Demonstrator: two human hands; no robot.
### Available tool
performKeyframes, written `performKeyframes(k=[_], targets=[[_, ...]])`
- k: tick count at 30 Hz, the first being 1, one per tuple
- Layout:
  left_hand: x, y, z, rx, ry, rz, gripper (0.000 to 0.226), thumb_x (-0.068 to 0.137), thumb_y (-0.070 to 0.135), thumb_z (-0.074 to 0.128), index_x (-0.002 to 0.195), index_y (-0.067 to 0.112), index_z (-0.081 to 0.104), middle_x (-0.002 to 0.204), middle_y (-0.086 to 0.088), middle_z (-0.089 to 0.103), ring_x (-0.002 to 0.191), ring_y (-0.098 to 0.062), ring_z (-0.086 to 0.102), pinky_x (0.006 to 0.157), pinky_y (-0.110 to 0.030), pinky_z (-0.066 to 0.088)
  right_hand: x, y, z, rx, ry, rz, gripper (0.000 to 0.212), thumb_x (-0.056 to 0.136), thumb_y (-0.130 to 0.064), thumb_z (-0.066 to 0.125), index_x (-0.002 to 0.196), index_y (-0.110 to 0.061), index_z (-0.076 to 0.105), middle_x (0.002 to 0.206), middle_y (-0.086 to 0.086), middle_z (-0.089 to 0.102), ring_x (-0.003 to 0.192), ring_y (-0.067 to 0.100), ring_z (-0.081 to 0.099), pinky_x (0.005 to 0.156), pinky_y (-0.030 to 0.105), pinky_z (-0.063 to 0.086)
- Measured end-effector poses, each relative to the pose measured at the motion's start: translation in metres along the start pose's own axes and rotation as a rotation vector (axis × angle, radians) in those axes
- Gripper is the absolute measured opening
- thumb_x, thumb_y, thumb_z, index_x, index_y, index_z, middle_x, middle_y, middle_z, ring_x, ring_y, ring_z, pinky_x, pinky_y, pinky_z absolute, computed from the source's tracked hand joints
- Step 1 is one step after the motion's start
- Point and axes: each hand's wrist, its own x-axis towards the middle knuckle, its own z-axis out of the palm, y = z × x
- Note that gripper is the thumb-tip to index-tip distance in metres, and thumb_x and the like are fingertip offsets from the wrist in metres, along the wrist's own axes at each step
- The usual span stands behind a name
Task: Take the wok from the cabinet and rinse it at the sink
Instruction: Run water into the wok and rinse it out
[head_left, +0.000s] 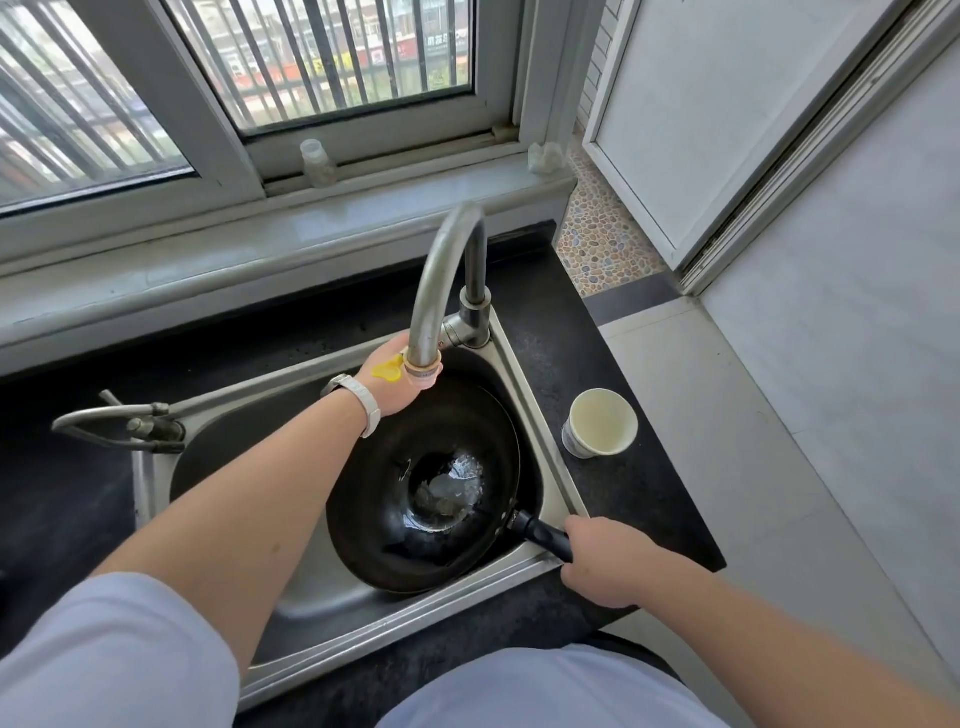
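Observation:
A black wok (415, 519) lies tilted in the steel sink (291, 587), with a little water pooled at its bottom. My right hand (608, 564) grips the wok's black handle (543, 535) at the sink's right corner. My left hand (397, 384), with a watch on the wrist, reaches behind the curved faucet spout (441, 280) near its outlet, toward the faucet base. Its fingers are hidden by the spout, so what they touch cannot be seen.
A white paper cup (600, 431) stands on the black counter (582, 332) right of the sink. A second, low tap (119, 426) sits at the sink's left rim. A small jar (318, 163) stands on the window sill behind.

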Motion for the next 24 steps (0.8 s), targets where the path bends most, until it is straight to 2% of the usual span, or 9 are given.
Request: performKeyframes(k=[3, 6, 8, 10, 12, 15, 18, 21, 24], targets=[[-0.004, -0.003, -0.001, -0.064, 0.016, -0.034, 0.016, 0.097, 0.021, 0.055, 0.111, 0.027, 0.047, 0.088, 0.021, 0.046, 0.082, -0.002, 0.05, 0.07, -0.01, 0.038, 0.008, -0.006, -0.006, 0.037, -0.132, 0.075, 0.026, 0.091, -0.016, 0.05, 0.113, -0.004, 0.055, 0.098, 0.012, 0.066, 0.076, 0.027, 0.06, 0.06, 0.031, 0.047], [-0.016, -0.02, -0.007, -0.119, 0.111, -0.107, 0.005, 0.094, 0.033, 0.058, 0.096, 0.031, 0.054, 0.084, 0.017, 0.057, 0.078, -0.008, 0.055, 0.063, -0.017, 0.038, 0.013, -0.005, -0.011, 0.242, -0.248, 0.1, 0.032, 0.089, -0.01, 0.048, 0.113, 0.008, 0.056, 0.081, 0.018, 0.066, 0.057, 0.026, 0.059, 0.049, 0.031, 0.049], [-0.026, -0.036, -0.013, -0.191, 0.156, -0.157, 0.021, 0.09, 0.041, 0.059, 0.106, 0.029, 0.063, 0.1, 0.012, 0.068, 0.093, -0.012, 0.062, 0.073, -0.022, 0.045, 0.014, -0.001, -0.013, 0.312, -0.264, 0.091, 0.031, 0.089, -0.01, 0.05, 0.114, 0.007, 0.055, 0.074, 0.013, 0.062, 0.05, 0.022, 0.056, 0.047, 0.03, 0.049], [-0.043, -0.046, -0.018, -0.252, 0.207, -0.238, 0.034, 0.092, 0.037, 0.058, 0.124, 0.027, 0.06, 0.116, 0.012, 0.066, 0.107, -0.012, 0.061, 0.086, -0.026, 0.046, 0.015, 0.001, -0.012, 0.332, -0.251, 0.084, 0.031, 0.088, -0.012, 0.053, 0.113, 0.005, 0.055, 0.073, 0.012, 0.06, 0.05, 0.022, 0.056, 0.049, 0.031, 0.05], [-0.064, -0.055, -0.019, -0.274, 0.25, -0.287, 0.034, 0.094, 0.032, 0.056, 0.127, 0.024, 0.059, 0.12, 0.01, 0.064, 0.11, -0.012, 0.059, 0.092, -0.028, 0.045, 0.015, 0.002, -0.006, 0.322, -0.207, 0.077, 0.031, 0.087, -0.017, 0.053, 0.11, 0.003, 0.056, 0.073, 0.014, 0.061, 0.053, 0.025, 0.057, 0.051, 0.032, 0.05], [-0.097, -0.066, -0.014, -0.35, 0.321, -0.334, 0.03, 0.094, 0.03, 0.056, 0.123, 0.023, 0.062, 0.115, 0.007, 0.066, 0.106, -0.012, 0.061, 0.09, -0.028, 0.047, 0.014, 0.001, 0.002, 0.27, -0.104, 0.049, 0.025, 0.088, -0.023, 0.055, 0.102, -0.003, 0.056, 0.073, 0.014, 0.063, 0.048, 0.023, 0.057, 0.042, 0.027, 0.046], [-0.126, -0.078, 0.008, -0.467, 0.361, -0.391, 0.022, 0.094, 0.022, 0.058, 0.114, 0.017, 0.065, 0.108, -0.002, 0.07, 0.095, -0.014, 0.065, 0.078, -0.023, 0.048, 0.013, -0.001, 0.005, 0.203, -0.03, 0.027, 0.021, 0.09, -0.03, 0.058, 0.092, -0.009, 0.055, 0.071, 0.008, 0.062, 0.045, 0.019, 0.057, 0.039, 0.025, 0.044], [-0.157, -0.08, 0.046, -0.553, 0.331, -0.465, 0.015, 0.094, 0.017, 0.058, 0.106, 0.017, 0.066, 0.104, -0.004, 0.072, 0.096, -0.02, 0.067, 0.086, -0.034, 0.052, 0.014, -0.001, 0.008, 0.161, -0.004, 0.033, 0.024, 0.09, -0.034, 0.059, 0.084, -0.012, 0.052, 0.069, 0.007, 0.061, 0.041, 0.018, 0.056, 0.039, 0.024, 0.043], [-0.186, -0.07, 0.091, -0.52, 0.242, -0.482, 0.011, 0.093, 0.019, 0.059, 0.101, 0.022, 0.066, 0.098, 0.002, 0.071, 0.097, -0.018, 0.066, 0.085, -0.03, 0.051, 0.015, -0.001, 0.01, 0.164, -0.008, 0.034, 0.022, 0.091, -0.033, 0.059, 0.086, -0.013, 0.052, 0.071, 0.008, 0.063, 0.042, 0.018, 0.057, 0.039, 0.024, 0.044]])
